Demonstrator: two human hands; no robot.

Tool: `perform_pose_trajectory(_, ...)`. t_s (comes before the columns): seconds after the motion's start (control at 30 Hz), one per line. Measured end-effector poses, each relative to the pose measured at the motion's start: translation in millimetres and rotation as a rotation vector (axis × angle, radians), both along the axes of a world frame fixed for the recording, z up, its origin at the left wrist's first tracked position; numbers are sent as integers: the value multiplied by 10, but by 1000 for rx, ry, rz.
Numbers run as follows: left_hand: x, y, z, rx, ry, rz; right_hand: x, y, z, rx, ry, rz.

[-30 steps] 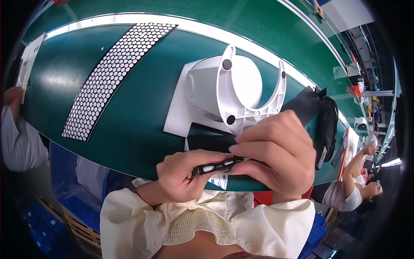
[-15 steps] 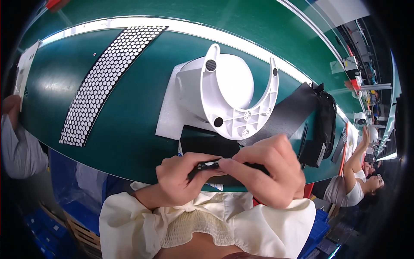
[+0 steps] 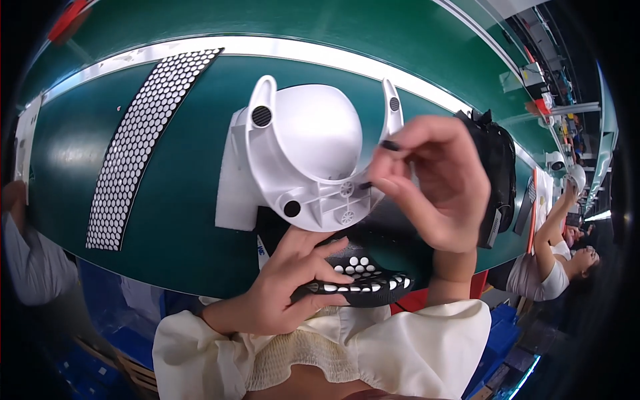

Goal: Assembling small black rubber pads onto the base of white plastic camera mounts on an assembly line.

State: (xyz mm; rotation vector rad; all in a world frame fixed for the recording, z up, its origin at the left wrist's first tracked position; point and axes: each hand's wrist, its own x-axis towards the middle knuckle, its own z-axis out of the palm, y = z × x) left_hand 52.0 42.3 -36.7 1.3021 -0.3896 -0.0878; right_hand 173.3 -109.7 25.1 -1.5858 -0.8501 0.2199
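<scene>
A white plastic part point(image 3: 307, 193) with a curved, two-pronged base and a rounded body lies with its ribbed underside facing me. Round black pads sit on both prongs and on the lower left of the base. In my left hand point(image 3: 283, 280) is a bent black sheet with white dots point(image 3: 363, 269), while its fingertips reach the base's lower edge. My right hand point(image 3: 440, 180), slightly blurred, is closed in a pinch over the base's right side. A small black pad point(image 3: 391, 145) shows at its fingers, and another dark bit lies by the fingertips.
A long black strip of white dots point(image 3: 143, 147) lies on the green table point(image 3: 180, 200) at left. White foam point(image 3: 235, 180) is under the white part. A black bag-like item point(image 3: 497, 180) stands at right. Other people are at both sides.
My right hand has left the dotted sheet and moved up and right to the white base, with a black pad at its fingers. My left hand keeps the sheet, now spread wider.
</scene>
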Motion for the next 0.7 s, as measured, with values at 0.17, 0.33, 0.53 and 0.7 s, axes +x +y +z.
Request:
perform_pose_trajectory(0.17,-24,-36,-44,-230,78,51,-29,20,-16,-92,24,-9)
perform_pose_trajectory(0.33,-23,-42,-74,-289,19,33,-19,9,-23,-113,0,-4)
perform_pose_trajectory(0.53,-35,-23,-61,-292,53,40,-22,22,-26,-115,-24,-31)
perform_pose_trajectory(0.7,-65,-36,-65,-362,90,62,1,23,-65,-120,-87,-19)
